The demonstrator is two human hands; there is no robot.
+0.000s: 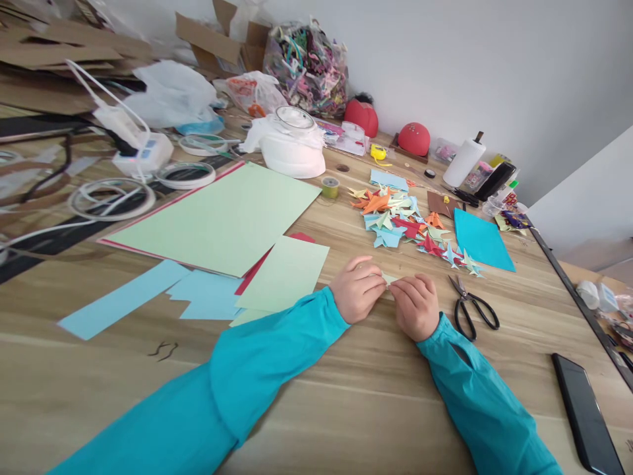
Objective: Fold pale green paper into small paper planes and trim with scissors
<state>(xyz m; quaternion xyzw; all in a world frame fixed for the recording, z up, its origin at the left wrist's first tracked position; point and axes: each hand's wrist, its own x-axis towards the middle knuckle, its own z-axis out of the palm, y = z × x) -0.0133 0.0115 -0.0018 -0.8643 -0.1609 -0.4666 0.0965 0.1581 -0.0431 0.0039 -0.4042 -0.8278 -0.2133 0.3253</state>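
Note:
Between my two hands, just above the wooden table, is a small piece of pale green paper (389, 279), mostly covered by fingers. My left hand (359, 290) pinches its left side, and my right hand (415, 305) pinches its right side. Its folded shape is too small and hidden to tell. Beyond my hands lies a pile of folded paper cranes (395, 218) in orange, red, blue and pale green. Black-handled scissors (469, 307) rest open to the right of my right hand. Pale green paper sheets (287, 274) lie left of my left hand.
A large green sheet stack (222, 218) and blue paper strips (123, 298) cover the left side. A turquoise sheet (482, 239) lies right of the cranes; a phone (586, 412) is near the right edge. Cables (111, 198), bags and a pink-red pincushion (414, 139) stand farther back.

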